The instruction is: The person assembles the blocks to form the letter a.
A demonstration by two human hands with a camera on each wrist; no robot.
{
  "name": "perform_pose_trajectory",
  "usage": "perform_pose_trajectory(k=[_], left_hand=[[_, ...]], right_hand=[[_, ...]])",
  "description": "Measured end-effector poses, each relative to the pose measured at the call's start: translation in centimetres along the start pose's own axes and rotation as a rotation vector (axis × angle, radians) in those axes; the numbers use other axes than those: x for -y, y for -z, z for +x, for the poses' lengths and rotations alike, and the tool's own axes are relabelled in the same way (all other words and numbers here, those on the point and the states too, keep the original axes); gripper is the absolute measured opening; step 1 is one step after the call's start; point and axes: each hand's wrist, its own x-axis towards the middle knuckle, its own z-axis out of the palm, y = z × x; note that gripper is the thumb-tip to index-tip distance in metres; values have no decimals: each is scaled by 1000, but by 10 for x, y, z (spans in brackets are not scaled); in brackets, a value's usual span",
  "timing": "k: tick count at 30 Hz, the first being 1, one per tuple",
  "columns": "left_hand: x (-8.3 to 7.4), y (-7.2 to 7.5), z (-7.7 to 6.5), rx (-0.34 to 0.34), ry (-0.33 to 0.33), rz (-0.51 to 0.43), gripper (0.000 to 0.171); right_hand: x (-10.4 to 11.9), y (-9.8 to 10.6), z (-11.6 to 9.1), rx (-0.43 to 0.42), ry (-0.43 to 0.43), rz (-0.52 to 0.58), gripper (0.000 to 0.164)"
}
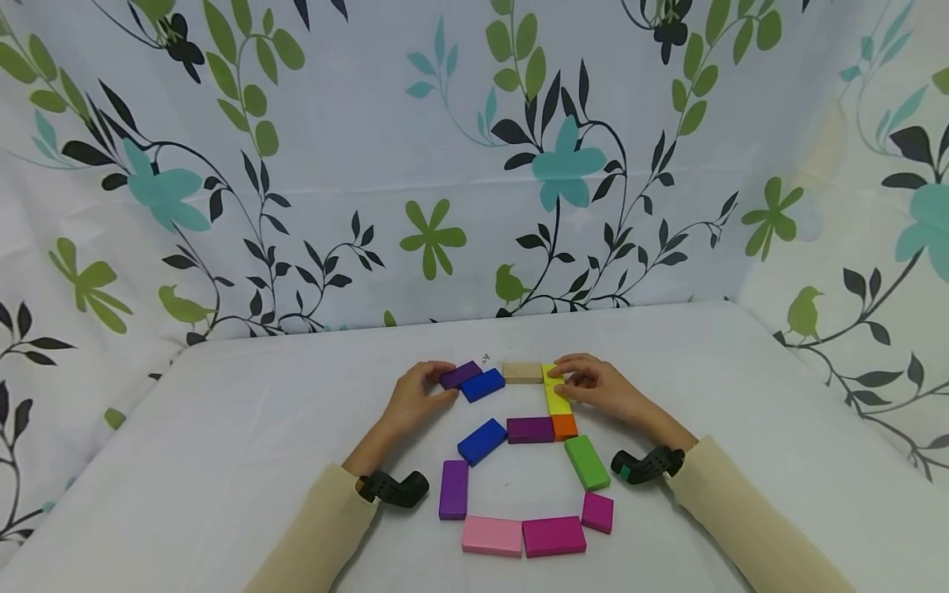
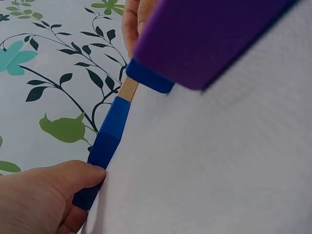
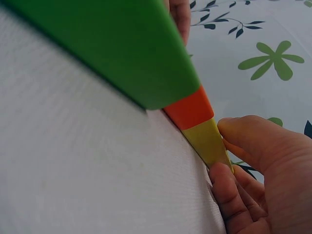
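On the white tabletop, my left hand (image 1: 417, 399) holds a purple block (image 1: 460, 375) at the upper left of a figure laid out in coloured blocks, fingers behind and thumb in front. A blue block (image 1: 483, 385) lies against that block; in the left wrist view the thumb (image 2: 90, 174) presses on the near end of this dark pair. Across from it, my right hand (image 1: 604, 387) pinches a yellow block (image 1: 556, 399). The right wrist view shows thumb and curled fingers around the yellow block (image 3: 209, 141), whose near end meets an orange block (image 3: 190, 107).
A natural wood block (image 1: 522, 373) lies between the hands. Below are a second blue block (image 1: 482, 441), dark purple (image 1: 530, 430), violet (image 1: 454, 490), green (image 1: 587, 463), light pink (image 1: 493, 536) and magenta blocks (image 1: 553, 536). A leaf-patterned cloth (image 1: 474, 189) hangs behind the table.
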Motion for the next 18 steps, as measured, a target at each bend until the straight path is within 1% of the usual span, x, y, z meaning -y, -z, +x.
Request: perform_pose_trajectory(k=[4,8,12,18], left_hand=[[1,0,-1,-2,-3,-2,40],[1,2,-1,-6,8,-19,40],[1,2,-2,-19,12,-33,39],[0,3,-4,-47,2,-51,38]], right_hand=[[0,0,-1,1,-2,5,29],[-1,-1,-1,1,5,6,30],[-2,-1,0,0,9,1,30],[-1,-1,1,-5,1,-6,29]])
